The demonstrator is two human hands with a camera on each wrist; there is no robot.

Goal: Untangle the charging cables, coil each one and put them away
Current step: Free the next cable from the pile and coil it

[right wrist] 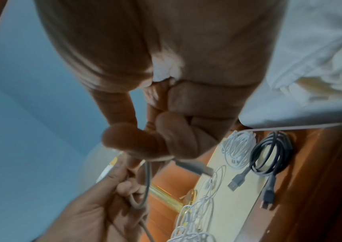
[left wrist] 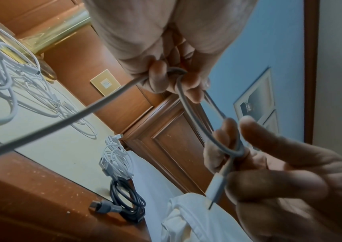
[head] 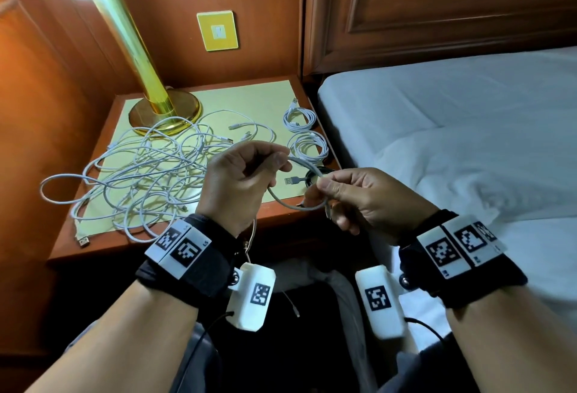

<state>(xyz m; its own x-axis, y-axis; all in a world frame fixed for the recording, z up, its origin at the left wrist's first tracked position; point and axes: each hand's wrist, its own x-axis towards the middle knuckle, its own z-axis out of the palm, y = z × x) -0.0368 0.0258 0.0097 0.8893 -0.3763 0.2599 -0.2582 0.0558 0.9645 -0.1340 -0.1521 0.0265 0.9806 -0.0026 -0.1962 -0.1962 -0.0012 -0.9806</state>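
Note:
A grey-white charging cable (head: 290, 205) curves in a small loop between my two hands, above the nightstand's front edge. My left hand (head: 265, 167) pinches one side of the loop (left wrist: 188, 111), and the cable's long tail hangs down past my left wrist. My right hand (head: 324, 189) pinches the other side near the plug end (left wrist: 215, 185), which sticks out below the fingers (right wrist: 193, 167). A large tangle of white cables (head: 150, 170) lies on the nightstand's left half.
Two coiled white cables (head: 299, 117) (head: 307, 145) and a coiled dark cable (left wrist: 126, 201) lie along the right edge of the nightstand (head: 265, 92). A brass lamp (head: 162, 111) stands at the back left. The bed (head: 468, 127) lies to the right.

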